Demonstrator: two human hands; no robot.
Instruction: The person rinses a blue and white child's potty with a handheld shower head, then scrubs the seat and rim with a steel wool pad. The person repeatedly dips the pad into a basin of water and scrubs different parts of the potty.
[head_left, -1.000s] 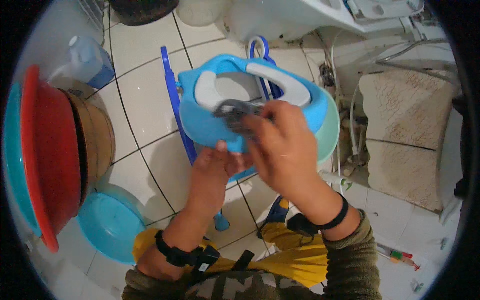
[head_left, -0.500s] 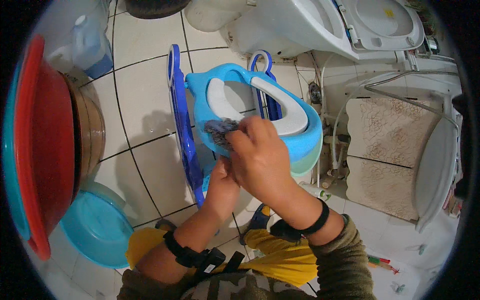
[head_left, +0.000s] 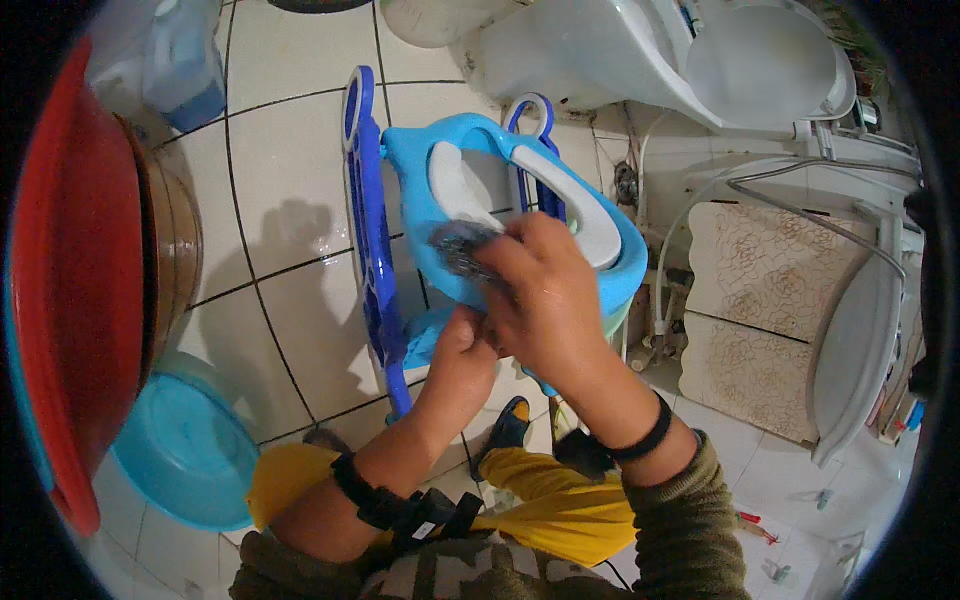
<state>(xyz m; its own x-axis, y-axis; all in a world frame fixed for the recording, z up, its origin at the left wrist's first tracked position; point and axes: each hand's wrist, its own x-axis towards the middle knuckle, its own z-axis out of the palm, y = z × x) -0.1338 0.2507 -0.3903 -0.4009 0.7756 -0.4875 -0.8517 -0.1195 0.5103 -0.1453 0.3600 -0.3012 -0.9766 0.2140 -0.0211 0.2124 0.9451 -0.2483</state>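
A blue child's toilet seat with pale padded inserts stands in front of me on a dark blue frame. My right hand is closed on a grey scouring pad, pressed to the seat's near-left rim; the pad is smeared by motion. Just below it, my left hand has its fingers curled at the seat's near edge, its thumb showing on top. The right hand hides part of the near rim and some of the left fingers.
On the left are a red basin, a wooden tub and a light blue basin. A jug of blue liquid stands behind. At the back right is a white toilet, with a hose and a flower-patterned cabinet nearby.
My right hand has moved slightly right and up with the scouring pad along the rim. The left hand has shifted a little right. The view has shifted somewhat.
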